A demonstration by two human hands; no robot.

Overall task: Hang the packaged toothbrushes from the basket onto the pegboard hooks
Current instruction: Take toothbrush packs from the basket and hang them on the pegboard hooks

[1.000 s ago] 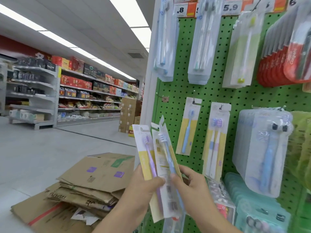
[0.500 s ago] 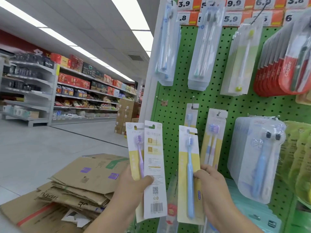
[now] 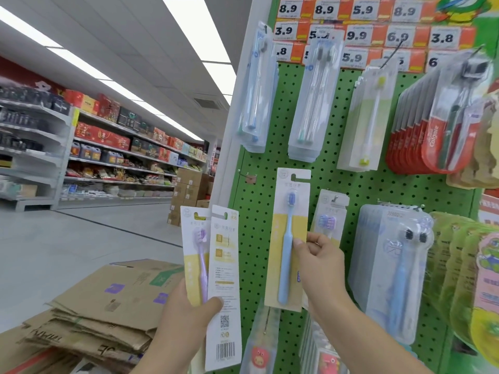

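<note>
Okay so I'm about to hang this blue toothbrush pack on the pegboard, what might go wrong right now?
The right hand pinches the blue toothbrush pack only at its side edge, so it may twist and its top cutout miss the hook. The left hand holds two packs, the purple toothbrush pack and a back-facing pack, by their lower parts; either may slip out.

1. The blue toothbrush pack point(image 3: 290, 238) is matt card, white over yellow, with a smooth plastic brush on its face.
2. The two packs point(image 3: 216, 265) beside it are the same matt card — one shows a printed paper back with a barcode.
3. The pegboard point(image 3: 256, 238) is painted green, smooth, evenly perforated.
4. The hanging blister packs point(image 3: 313, 103) are clear glossy plastic.
5. The flattened cartons point(image 3: 108, 314) are rough brown corrugated cardboard.
6. The floor point(image 3: 81, 244) — pale, smooth, slightly glossy.
</note>
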